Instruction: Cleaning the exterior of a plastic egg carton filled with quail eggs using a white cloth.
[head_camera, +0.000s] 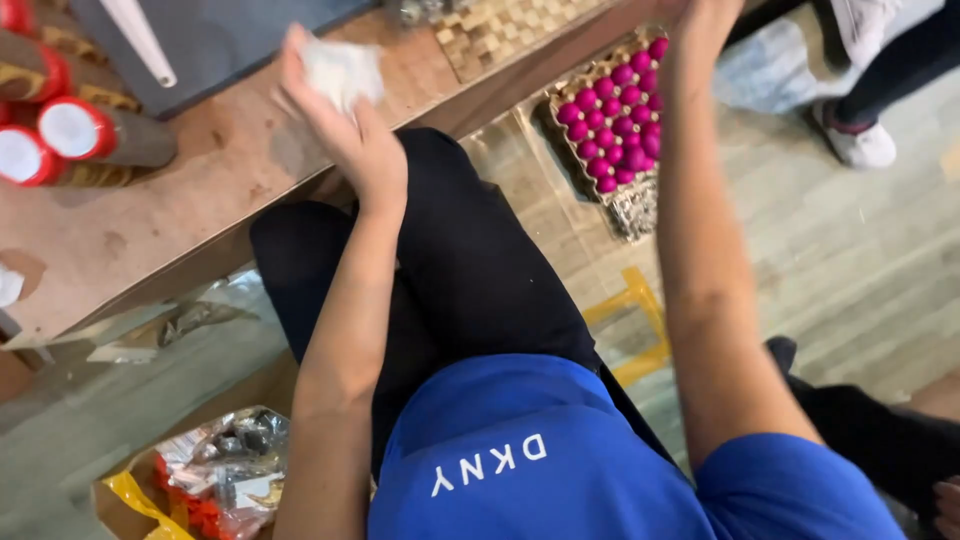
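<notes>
My left hand (345, 125) is raised over the edge of a low wooden table (200, 190) and is closed around a crumpled white wad (340, 68), paper or cloth. My right arm stretches up the right side, and my right hand (712, 12) is cut off by the top edge, so its fingers are hidden. It is nearest to a cardboard tray of magenta eggs (618, 108) on the floor beside the table. I am wearing a blue shirt and black trousers, with my knee under the table's edge.
Red-capped brown tubes (75, 130) lie at the table's left end, with a dark grey board (215, 45) and a woven mat (500, 28) behind. On the floor are yellow straps (640, 330) and a box of shiny packets (215, 465). Another person's white shoe (860, 145) is at top right.
</notes>
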